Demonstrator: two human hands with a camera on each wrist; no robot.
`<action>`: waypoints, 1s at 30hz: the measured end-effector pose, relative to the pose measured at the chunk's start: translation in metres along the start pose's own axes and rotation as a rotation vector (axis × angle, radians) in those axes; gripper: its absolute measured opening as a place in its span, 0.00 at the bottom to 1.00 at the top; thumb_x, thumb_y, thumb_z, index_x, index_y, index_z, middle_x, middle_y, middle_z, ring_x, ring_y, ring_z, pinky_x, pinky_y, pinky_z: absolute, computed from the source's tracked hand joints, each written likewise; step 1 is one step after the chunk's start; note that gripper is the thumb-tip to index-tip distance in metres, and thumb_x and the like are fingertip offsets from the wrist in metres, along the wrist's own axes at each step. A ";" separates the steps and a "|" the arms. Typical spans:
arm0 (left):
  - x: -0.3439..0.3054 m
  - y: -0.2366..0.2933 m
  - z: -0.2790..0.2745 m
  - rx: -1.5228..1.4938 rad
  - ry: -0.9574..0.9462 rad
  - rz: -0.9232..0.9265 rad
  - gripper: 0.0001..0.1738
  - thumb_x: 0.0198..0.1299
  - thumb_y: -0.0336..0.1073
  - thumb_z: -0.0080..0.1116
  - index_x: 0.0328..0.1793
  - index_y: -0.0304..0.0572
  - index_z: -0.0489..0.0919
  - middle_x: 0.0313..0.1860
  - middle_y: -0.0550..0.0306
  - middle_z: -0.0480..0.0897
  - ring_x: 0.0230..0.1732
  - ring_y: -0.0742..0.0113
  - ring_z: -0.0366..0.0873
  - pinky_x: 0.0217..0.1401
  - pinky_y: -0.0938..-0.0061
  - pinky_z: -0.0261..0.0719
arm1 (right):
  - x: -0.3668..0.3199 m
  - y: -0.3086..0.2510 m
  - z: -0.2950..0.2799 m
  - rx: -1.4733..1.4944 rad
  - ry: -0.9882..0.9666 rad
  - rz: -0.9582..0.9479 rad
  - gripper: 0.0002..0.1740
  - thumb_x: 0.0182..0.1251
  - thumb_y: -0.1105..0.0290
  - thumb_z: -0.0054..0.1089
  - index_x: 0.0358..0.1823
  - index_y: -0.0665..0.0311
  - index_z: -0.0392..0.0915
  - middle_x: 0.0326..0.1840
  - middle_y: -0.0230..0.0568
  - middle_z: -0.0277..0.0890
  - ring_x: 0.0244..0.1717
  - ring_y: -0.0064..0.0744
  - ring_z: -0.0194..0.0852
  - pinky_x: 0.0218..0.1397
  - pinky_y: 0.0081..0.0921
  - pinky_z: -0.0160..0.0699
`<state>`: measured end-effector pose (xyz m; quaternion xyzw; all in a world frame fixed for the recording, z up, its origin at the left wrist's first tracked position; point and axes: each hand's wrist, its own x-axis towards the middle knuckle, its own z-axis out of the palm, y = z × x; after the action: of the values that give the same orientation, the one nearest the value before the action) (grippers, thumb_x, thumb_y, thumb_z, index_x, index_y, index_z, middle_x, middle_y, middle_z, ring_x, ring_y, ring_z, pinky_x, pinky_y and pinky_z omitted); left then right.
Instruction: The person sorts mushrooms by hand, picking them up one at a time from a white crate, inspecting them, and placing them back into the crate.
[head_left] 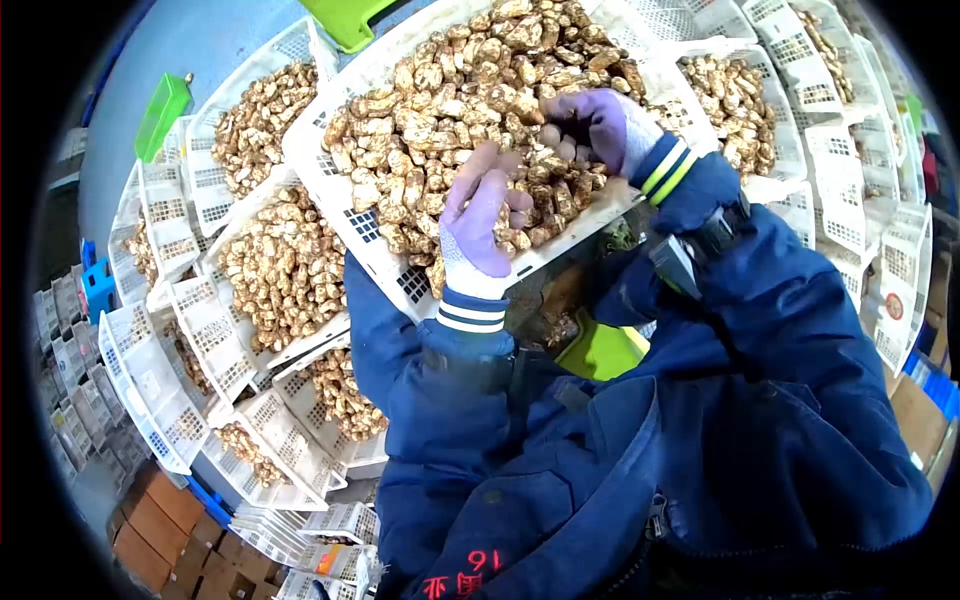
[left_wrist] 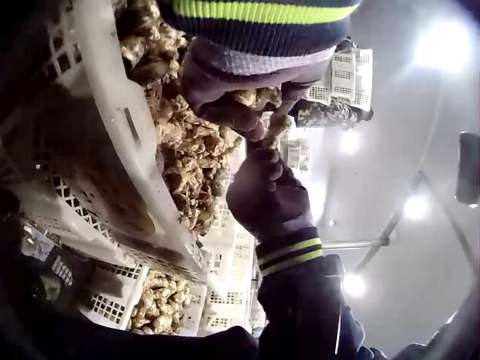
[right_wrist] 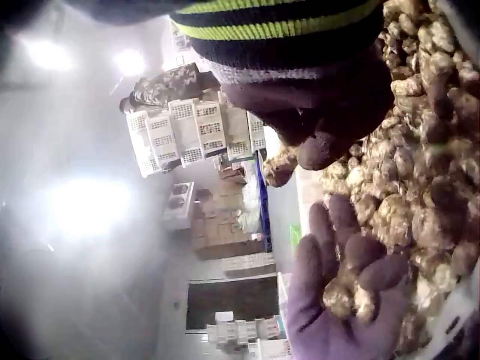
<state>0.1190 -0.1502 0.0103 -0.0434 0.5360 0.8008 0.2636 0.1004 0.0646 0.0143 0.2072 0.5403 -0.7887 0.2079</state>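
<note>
Knobbly brown-and-white pieces (head_left: pixel 410 150) fill a white perforated crate (head_left: pixel 375 265). Both hands wear purple gloves and are over the heap, close together. The left hand (head_left: pixel 475 220) is palm up; the right wrist view shows its fingers (right_wrist: pixel 345 221) curled round small pieces (right_wrist: pixel 337 298) in the palm. On the other side, the right hand (head_left: pixel 610 125) has its fingers bent, and in the right wrist view it pinches one piece (right_wrist: pixel 280 166) between thumb and finger. In the left wrist view the fingertips of both hands nearly meet around a small piece (left_wrist: pixel 277 127).
More crates of similar pieces stand left (head_left: pixel 280 270) and right (head_left: pixel 730 110). A green scoop-like object (head_left: pixel 160 118) lies at upper left, and a green container (head_left: pixel 603 350) is below the main crate. A person in camouflage clothing (right_wrist: pixel 169 86) is beyond, near stacked crates.
</note>
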 end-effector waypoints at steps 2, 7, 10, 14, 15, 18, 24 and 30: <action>-0.002 -0.002 0.002 0.123 -0.041 0.160 0.24 0.70 0.39 0.49 0.68 0.33 0.69 0.51 0.49 0.80 0.34 0.72 0.77 0.32 0.79 0.75 | -0.020 0.005 0.012 0.275 -0.058 0.093 0.17 0.77 0.66 0.40 0.59 0.66 0.71 0.33 0.36 0.79 0.25 0.24 0.76 0.25 0.18 0.72; -0.009 0.005 -0.001 0.577 -0.175 0.551 0.20 0.69 0.38 0.49 0.62 0.33 0.74 0.41 0.53 0.80 0.32 0.71 0.77 0.31 0.79 0.76 | -0.059 0.003 0.049 -0.028 -0.154 0.003 0.20 0.76 0.63 0.44 0.60 0.65 0.74 0.30 0.36 0.81 0.26 0.16 0.76 0.28 0.14 0.77; -0.010 0.006 -0.006 0.633 -0.216 0.572 0.15 0.65 0.28 0.51 0.57 0.40 0.78 0.32 0.54 0.80 0.29 0.69 0.77 0.29 0.77 0.78 | -0.060 0.020 0.066 -0.516 0.124 -0.255 0.28 0.73 0.48 0.45 0.50 0.66 0.81 0.27 0.34 0.81 0.24 0.22 0.76 0.33 0.23 0.79; -0.004 -0.007 -0.024 0.682 -0.228 0.522 0.25 0.48 0.21 0.56 0.57 0.35 0.76 0.40 0.49 0.82 0.29 0.65 0.76 0.31 0.75 0.76 | -0.043 0.001 0.023 -0.891 0.388 -0.340 0.28 0.70 0.45 0.47 0.39 0.66 0.82 0.25 0.44 0.80 0.31 0.38 0.81 0.41 0.35 0.79; -0.004 -0.009 -0.024 0.603 -0.203 0.448 0.25 0.48 0.21 0.56 0.57 0.34 0.76 0.41 0.49 0.82 0.29 0.65 0.76 0.31 0.75 0.76 | -0.038 -0.005 0.015 -0.947 0.452 -0.383 0.23 0.70 0.50 0.48 0.39 0.63 0.81 0.29 0.48 0.80 0.35 0.46 0.82 0.45 0.39 0.79; -0.010 0.004 -0.007 0.380 -0.065 0.184 0.11 0.67 0.32 0.51 0.48 0.33 0.80 0.41 0.53 0.83 0.29 0.72 0.79 0.28 0.80 0.76 | 0.014 -0.001 -0.006 -1.378 0.365 -0.602 0.17 0.66 0.62 0.51 0.52 0.59 0.77 0.46 0.49 0.80 0.47 0.52 0.79 0.53 0.41 0.77; -0.004 0.000 -0.007 -0.016 -0.115 0.104 0.19 0.67 0.42 0.52 0.55 0.35 0.76 0.47 0.52 0.83 0.34 0.69 0.81 0.32 0.78 0.77 | 0.061 0.019 0.027 -1.935 0.132 -0.396 0.23 0.59 0.65 0.58 0.58 0.51 0.75 0.61 0.35 0.73 0.62 0.45 0.67 0.60 0.42 0.73; -0.003 0.007 -0.014 -0.187 -0.012 -0.163 0.26 0.65 0.54 0.56 0.45 0.34 0.78 0.34 0.52 0.82 0.33 0.65 0.81 0.33 0.75 0.78 | 0.057 0.006 0.026 -1.994 0.232 -0.217 0.15 0.63 0.60 0.55 0.46 0.59 0.79 0.47 0.41 0.76 0.52 0.42 0.75 0.56 0.39 0.76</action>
<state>0.1154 -0.1653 0.0116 -0.1065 0.4519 0.8235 0.3259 0.0542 0.0321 -0.0128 -0.0361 0.9860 0.0331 0.1597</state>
